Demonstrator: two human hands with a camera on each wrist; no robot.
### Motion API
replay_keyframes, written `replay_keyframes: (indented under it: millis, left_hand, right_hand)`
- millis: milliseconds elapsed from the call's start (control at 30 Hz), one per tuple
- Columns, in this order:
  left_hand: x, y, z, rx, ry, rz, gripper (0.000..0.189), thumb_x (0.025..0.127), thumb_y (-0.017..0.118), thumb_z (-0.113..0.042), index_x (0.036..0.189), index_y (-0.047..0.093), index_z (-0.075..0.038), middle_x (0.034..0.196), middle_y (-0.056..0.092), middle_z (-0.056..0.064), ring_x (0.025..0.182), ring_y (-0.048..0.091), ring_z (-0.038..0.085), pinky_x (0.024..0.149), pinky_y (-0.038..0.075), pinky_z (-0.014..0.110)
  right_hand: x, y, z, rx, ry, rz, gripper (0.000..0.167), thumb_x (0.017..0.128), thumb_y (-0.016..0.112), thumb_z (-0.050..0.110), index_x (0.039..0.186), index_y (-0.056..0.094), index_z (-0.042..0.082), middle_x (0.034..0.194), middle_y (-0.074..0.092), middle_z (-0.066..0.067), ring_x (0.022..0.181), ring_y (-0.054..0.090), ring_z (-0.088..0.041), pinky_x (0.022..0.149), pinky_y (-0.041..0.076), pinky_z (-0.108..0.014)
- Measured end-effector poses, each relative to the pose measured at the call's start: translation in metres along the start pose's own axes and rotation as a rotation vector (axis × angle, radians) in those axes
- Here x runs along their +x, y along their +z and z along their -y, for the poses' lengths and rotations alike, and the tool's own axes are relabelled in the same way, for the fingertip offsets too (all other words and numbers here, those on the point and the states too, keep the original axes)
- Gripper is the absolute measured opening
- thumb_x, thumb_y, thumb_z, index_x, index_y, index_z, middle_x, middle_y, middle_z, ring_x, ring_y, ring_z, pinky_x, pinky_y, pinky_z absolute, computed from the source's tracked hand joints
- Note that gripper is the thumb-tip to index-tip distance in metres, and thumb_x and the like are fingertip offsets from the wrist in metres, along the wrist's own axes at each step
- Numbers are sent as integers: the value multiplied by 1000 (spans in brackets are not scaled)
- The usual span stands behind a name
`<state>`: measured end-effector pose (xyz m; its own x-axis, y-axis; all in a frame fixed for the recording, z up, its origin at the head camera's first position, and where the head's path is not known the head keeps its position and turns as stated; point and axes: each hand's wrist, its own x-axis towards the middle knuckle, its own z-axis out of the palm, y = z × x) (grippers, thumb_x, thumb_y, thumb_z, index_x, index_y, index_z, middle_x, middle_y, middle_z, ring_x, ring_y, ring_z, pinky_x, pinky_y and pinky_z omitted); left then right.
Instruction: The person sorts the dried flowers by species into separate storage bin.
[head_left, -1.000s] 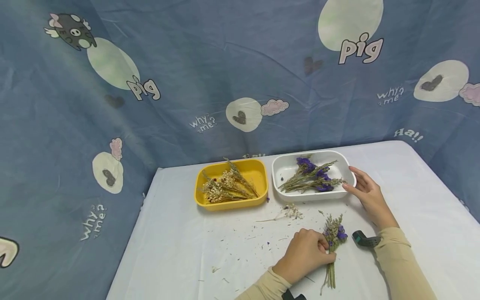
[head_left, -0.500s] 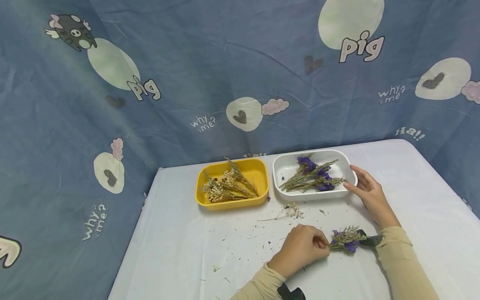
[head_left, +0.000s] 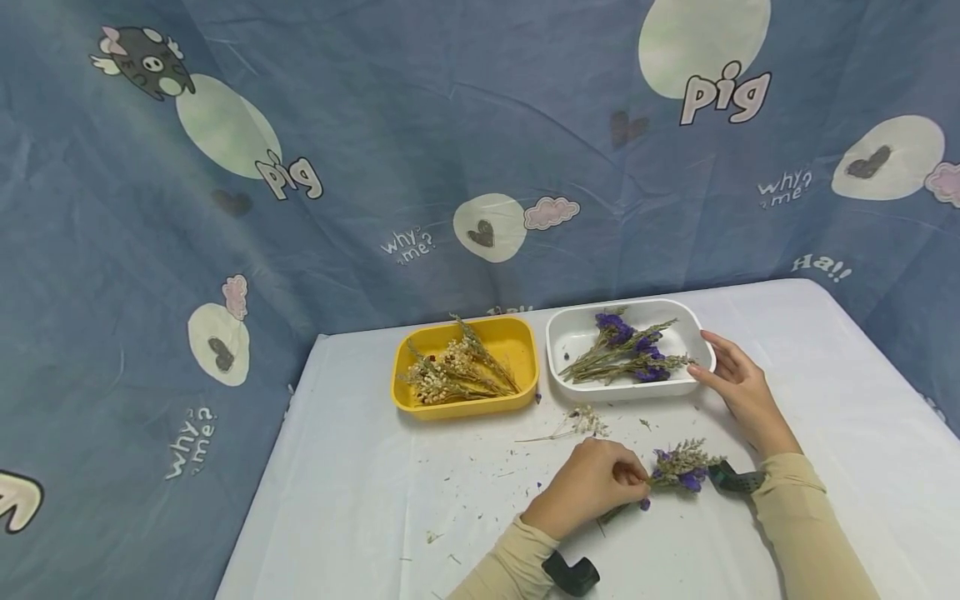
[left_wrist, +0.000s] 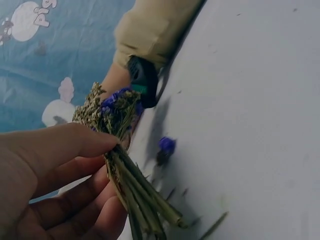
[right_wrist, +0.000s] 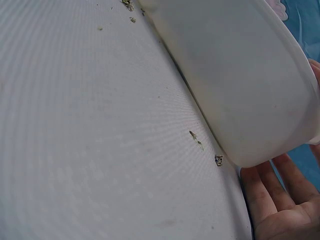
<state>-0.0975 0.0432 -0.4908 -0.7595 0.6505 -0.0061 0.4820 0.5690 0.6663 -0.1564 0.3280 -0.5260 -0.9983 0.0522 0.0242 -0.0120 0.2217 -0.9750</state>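
Note:
A small bunch of dried purple flowers [head_left: 681, 468] is pinched by my left hand [head_left: 588, 487], thumb and fingertips round its stems. Its blossoms point right towards the right wrist; the cut stems [left_wrist: 142, 200] stick out below the fingers in the left wrist view. One loose purple floret [left_wrist: 167, 145] shows apart from the bunch. My right hand [head_left: 738, 396] grips the right end of the white tray [head_left: 678, 390], thumb at the near rim and fingers round the end. More dried purple flowers [head_left: 622, 346] lie in that tray.
Left of the white tray stands a yellow tray [head_left: 465, 410] with dried cream flowers [head_left: 450, 375]. A loose cream sprig [head_left: 581, 422] lies in front of the trays. Plant crumbs dot the white tablecloth [head_left: 360, 500]. A blue printed curtain [head_left: 360, 167] hangs behind.
The purple bunch has swung from stems towards me to blossoms pointing right, and my left hand has shifted slightly left and up. A loose floret now shows below it. The right hand keeps its place.

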Motion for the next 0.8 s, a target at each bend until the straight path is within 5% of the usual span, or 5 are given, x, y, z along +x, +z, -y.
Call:
replay_keyframes:
  millis: [467, 800]
  left_hand:
    - [0, -37, 10, -67, 64, -34, 5, 90, 80, -16, 94, 80, -13, 80, 72, -9, 67, 55, -10, 66, 50, 6]
    - [9, -64, 20, -7, 107, -56, 4, 91, 79, -18, 94, 80, -15, 82, 74, -8, 70, 57, -9, 67, 51, 7]
  right_hand:
    - [0, 3, -1, 5, 14, -2, 76, 102, 68, 27, 165, 26, 30, 172, 19, -20, 157, 24, -41, 112, 40, -9]
    - [1, 1, 0, 2, 11, -10, 75, 101, 69, 27, 164, 27, 29, 171, 22, -20, 157, 28, -37, 109, 42, -7]
